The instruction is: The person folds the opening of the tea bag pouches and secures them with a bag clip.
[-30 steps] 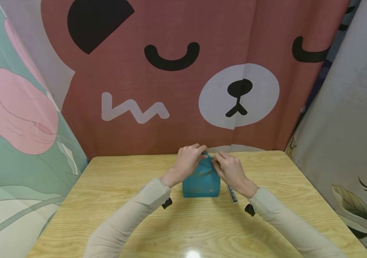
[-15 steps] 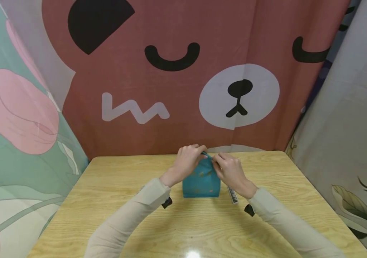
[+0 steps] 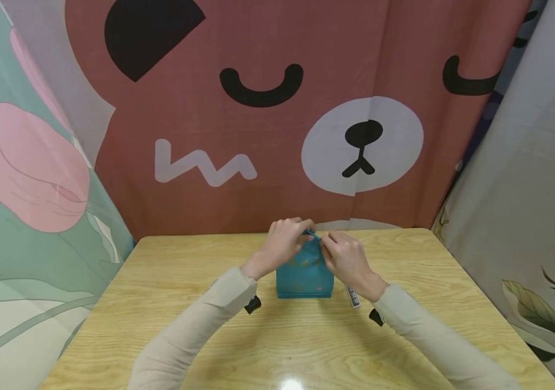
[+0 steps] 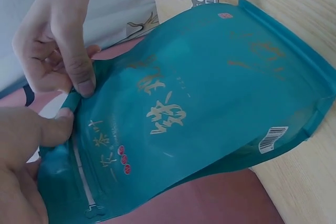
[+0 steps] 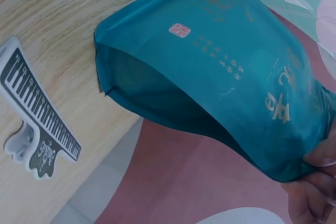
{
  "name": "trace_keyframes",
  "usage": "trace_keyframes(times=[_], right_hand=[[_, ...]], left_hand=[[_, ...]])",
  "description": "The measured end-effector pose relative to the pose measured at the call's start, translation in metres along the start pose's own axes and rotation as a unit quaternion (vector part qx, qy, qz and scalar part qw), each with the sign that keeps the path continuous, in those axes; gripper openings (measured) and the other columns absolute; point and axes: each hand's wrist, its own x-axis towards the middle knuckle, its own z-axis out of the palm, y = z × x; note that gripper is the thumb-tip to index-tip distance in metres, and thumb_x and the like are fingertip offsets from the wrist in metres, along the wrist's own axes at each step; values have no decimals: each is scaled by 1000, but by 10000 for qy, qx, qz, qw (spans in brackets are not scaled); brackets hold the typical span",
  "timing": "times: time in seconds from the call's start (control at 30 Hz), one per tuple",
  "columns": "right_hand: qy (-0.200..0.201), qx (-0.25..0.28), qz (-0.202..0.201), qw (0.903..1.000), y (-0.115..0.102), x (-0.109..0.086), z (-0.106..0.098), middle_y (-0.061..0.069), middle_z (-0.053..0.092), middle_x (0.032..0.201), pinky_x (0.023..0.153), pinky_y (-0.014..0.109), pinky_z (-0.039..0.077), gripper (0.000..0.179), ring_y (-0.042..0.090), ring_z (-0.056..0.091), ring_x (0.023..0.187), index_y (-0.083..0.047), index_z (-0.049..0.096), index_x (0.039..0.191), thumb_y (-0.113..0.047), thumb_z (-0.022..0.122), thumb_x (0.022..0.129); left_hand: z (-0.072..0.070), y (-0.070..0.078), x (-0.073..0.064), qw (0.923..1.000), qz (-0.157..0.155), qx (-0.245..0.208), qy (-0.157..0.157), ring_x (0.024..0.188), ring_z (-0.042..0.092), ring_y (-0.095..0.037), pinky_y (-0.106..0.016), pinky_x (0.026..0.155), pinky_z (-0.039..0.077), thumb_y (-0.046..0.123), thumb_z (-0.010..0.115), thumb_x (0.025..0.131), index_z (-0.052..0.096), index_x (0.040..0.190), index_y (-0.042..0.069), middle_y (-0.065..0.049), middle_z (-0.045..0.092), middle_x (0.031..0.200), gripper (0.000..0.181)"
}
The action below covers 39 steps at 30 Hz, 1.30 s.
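Observation:
A teal tea pouch (image 3: 305, 281) with gold Chinese lettering stands upright on the table, as the head view shows. Its top is drawn together and folded between the two hands. My left hand (image 3: 281, 244) pinches the left part of that top edge, and my right hand (image 3: 347, 261) pinches the right part close by. In the left wrist view the lettered face of the pouch (image 4: 184, 108) is visible, with a pale strip below the fold. A keyboard-patterned clip (image 5: 44, 116) lies beside the pouch on the table, near the right wrist.
The wooden table (image 3: 199, 346) extends around the pouch on every side. A brown curtain with a bear face (image 3: 209, 206) hangs behind its back edge. Patterned curtains (image 3: 28, 162) stand at the left and right. Small black devices (image 3: 253, 305) sit under both wrists.
Almost nothing differs. Both hands keep their pinch on the pouch's top edge, and the right hand shifts very slightly to the left. Pouch and clip stay in place.

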Motion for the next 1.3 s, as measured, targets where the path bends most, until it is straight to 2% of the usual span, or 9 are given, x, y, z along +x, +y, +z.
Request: trace_keyframes(times=[0.2,0.37,0.6,0.83,0.9,1.03,1.1,1.2,1.3], right_hand=[[-92,-138,-55,9998,-1,1,-1,7,50,68,44,27,42,7,16,46,52,2,67,82,3,74,81],[-115,-311,-152,9993,-2,0,0,7,49,68,42,27,38,6,16,43,50,2,65,83,3,71,82],[-258,-396,-285,9985,-4,-1,-2,9,50,72,44,28,40,3,18,46,51,2,63,86,1,65,87],[-427,-462,-297,9976,-5,-2,-2,11,53,75,48,30,46,7,20,50,55,3,64,90,1,69,87],[-456,-515,-323,9971,-5,-2,-2,12,54,76,49,31,47,6,20,51,56,3,64,91,-2,61,94],[-456,-597,-395,9964,-5,-4,-1,12,54,77,51,31,49,29,21,53,57,3,65,92,-11,42,104],[-436,-606,-415,9963,-5,-6,-1,12,54,76,51,31,48,24,21,52,57,3,64,91,-10,47,103],[-394,-576,-407,9967,-4,-7,-1,11,52,75,50,31,46,6,21,50,57,2,64,90,-3,66,94],[-355,-532,-411,9971,-2,-8,-1,10,51,75,50,29,43,17,19,47,57,1,64,90,0,79,82]], left_hand=[[-2,1,1,9999,16,76,-114,52,48,-8,-20,46,34,28,70,94,74,101,12,2,66,78,17],[-2,3,2,9999,-107,40,-128,51,44,-7,-22,45,33,25,67,97,74,100,12,1,64,76,16],[-1,3,3,9987,-394,-202,-259,55,49,-7,-22,49,37,24,70,94,75,100,11,1,68,81,15],[-3,4,3,9966,-633,-447,-262,62,59,-9,-21,53,43,20,72,92,76,96,11,-1,71,86,11],[-3,5,3,9963,-663,-466,-283,62,59,-10,-21,53,44,19,72,92,76,96,10,-1,71,86,10],[-2,5,1,9959,-720,-467,-292,63,61,-12,-21,53,45,17,73,92,76,95,9,-2,71,86,10],[-1,6,1,9960,-727,-449,-260,64,62,-12,-21,53,45,18,73,91,76,95,9,-2,71,86,10],[0,6,1,9966,-700,-396,-168,65,62,-12,-20,53,44,18,73,92,76,95,11,-1,71,86,9],[1,6,0,9969,-665,-409,-89,64,60,-12,-19,49,41,15,73,92,76,95,10,-2,70,85,7]])
